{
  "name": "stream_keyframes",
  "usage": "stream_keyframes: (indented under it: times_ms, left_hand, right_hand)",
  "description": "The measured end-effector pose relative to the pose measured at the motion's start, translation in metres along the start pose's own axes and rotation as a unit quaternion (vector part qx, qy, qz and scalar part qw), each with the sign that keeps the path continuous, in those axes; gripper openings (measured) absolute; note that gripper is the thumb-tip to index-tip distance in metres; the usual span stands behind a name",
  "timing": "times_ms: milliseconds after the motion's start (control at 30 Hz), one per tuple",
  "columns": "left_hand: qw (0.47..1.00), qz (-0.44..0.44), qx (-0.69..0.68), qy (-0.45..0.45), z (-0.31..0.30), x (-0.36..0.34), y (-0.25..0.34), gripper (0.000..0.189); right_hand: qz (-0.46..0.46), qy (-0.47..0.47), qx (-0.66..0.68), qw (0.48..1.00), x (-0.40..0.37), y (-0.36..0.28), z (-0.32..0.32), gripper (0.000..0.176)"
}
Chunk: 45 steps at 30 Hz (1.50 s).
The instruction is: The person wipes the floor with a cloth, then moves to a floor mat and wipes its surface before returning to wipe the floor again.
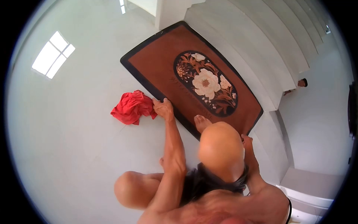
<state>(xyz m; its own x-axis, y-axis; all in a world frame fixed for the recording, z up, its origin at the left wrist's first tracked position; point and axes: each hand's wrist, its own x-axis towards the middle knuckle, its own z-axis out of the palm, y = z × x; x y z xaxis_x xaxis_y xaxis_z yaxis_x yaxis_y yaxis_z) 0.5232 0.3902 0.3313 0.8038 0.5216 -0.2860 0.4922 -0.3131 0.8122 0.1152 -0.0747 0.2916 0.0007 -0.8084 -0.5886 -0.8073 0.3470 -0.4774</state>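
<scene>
A brown floor mat (149, 61) with a black border and an oval flower pattern lies at a slant on the pale floor. My left hand (163, 108) is closed at the mat's left edge, with finger and thumb on the black border. Right beside its fingers lies a crumpled red cloth (133, 107), bunched on the floor. At the mat's near right corner, my right hand (246, 140) grips the border, partly hidden behind my raised knee. One bare foot (201, 122) rests on the mat's near edge.
Curved white steps (257, 44) rise along the mat's far right side. A white wall end (167, 15) stands by its far corner. A pale ledge (309, 183) is at the lower right. The glossy floor (71, 123) reflects a window.
</scene>
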Motion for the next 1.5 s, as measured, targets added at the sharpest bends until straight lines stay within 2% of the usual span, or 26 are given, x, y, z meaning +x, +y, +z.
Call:
stream_keyframes:
  times_ms: [67,133,200,233,300,400,500,600,667,767,833,867,900,1033,1067,1167,1200,1233,1300,1333,1367,1433,1500]
  left_hand:
    - [1.000,-0.016,0.010,-0.003,-0.015,0.000,0.004,0.058]
    - [0.999,-0.046,-0.006,0.021,-0.020,0.001,0.005,0.051]
    - [0.991,-0.113,0.001,-0.067,-0.018,0.011,0.010,0.048]
    - [0.984,-0.142,0.005,-0.112,-0.020,0.016,0.004,0.047]
    - [0.994,-0.100,-0.023,-0.039,-0.001,0.017,-0.003,0.036]
    - [0.990,-0.117,-0.066,0.043,0.012,0.007,-0.006,0.027]
    - [0.995,-0.091,-0.015,-0.039,0.032,0.008,-0.023,0.023]
    - [0.996,-0.077,-0.045,0.001,0.034,-0.002,-0.030,0.023]
    - [0.988,-0.096,-0.122,0.019,0.009,-0.012,-0.001,0.022]
    - [0.961,-0.078,-0.239,0.111,-0.005,-0.005,0.028,0.018]
    - [0.955,-0.016,-0.231,0.185,-0.015,0.017,0.037,0.014]
    - [0.950,0.019,-0.224,0.218,-0.020,0.025,0.040,0.012]
    - [0.946,0.021,-0.210,0.245,-0.032,0.035,0.043,0.012]
    - [0.926,0.047,-0.110,0.357,-0.085,0.079,0.009,0.021]
    - [0.919,0.061,-0.068,0.384,-0.097,0.091,-0.002,0.024]
    - [0.939,0.091,-0.013,0.332,-0.124,0.107,-0.031,0.035]
    - [0.957,0.122,-0.020,0.263,-0.121,0.119,-0.054,0.045]
    - [0.962,0.141,0.013,0.232,-0.123,0.118,-0.053,0.049]
    - [0.967,0.177,0.074,0.168,-0.123,0.108,-0.048,0.058]
    - [0.955,0.204,0.108,0.187,-0.124,0.107,-0.047,0.060]
    - [0.958,0.205,0.116,0.161,-0.126,0.112,-0.045,0.054]
    - [0.966,0.199,0.127,0.107,-0.130,0.118,-0.043,0.041]
    - [0.971,0.182,0.105,0.117,-0.116,0.122,-0.039,0.030]
  right_hand:
    - [0.057,-0.046,0.042,0.996,0.093,0.055,-0.016,0.065]
    - [0.002,-0.074,-0.167,0.983,0.100,0.059,-0.012,0.073]
    - [-0.051,-0.085,-0.374,0.922,0.101,0.056,-0.021,0.082]
    - [-0.068,-0.078,-0.445,0.889,0.084,0.049,-0.021,0.080]
    - [-0.106,-0.058,-0.505,0.855,0.049,0.020,0.000,0.078]
    - [-0.164,-0.038,-0.542,0.823,0.012,-0.014,0.038,0.075]
    - [-0.241,-0.043,-0.564,0.789,-0.022,-0.056,0.098,0.071]
    - [-0.330,-0.070,-0.577,0.744,-0.071,-0.094,0.176,0.068]
    - [-0.399,-0.089,-0.577,0.707,-0.097,-0.112,0.231,0.066]
    - [-0.500,-0.119,-0.567,0.644,-0.153,-0.138,0.308,0.064]
    - [-0.555,-0.151,-0.542,0.613,-0.185,-0.167,0.344,0.062]
    - [-0.573,-0.166,-0.526,0.606,-0.201,-0.187,0.352,0.062]
    - [-0.490,-0.277,-0.484,0.669,-0.235,-0.219,0.349,0.063]
    - [-0.728,-0.332,-0.352,0.486,-0.346,-0.310,0.346,0.070]
    - [-0.724,-0.324,-0.371,0.482,-0.362,-0.306,0.364,0.074]
    - [-0.713,-0.320,-0.402,0.478,-0.414,-0.262,0.423,0.085]
    - [-0.705,-0.331,-0.395,0.487,-0.423,-0.250,0.434,0.086]
    - [-0.696,-0.342,-0.391,0.496,-0.424,-0.243,0.443,0.088]
    - [-0.712,-0.352,-0.376,0.477,-0.408,-0.235,0.460,0.077]
    - [-0.720,-0.370,-0.358,0.466,-0.404,-0.244,0.461,0.073]
    - [-0.726,-0.385,-0.341,0.456,-0.398,-0.256,0.462,0.070]
    - [-0.754,-0.355,-0.373,0.408,-0.377,-0.284,0.461,0.061]
    - [-0.794,-0.317,-0.363,0.371,-0.371,-0.305,0.464,0.056]
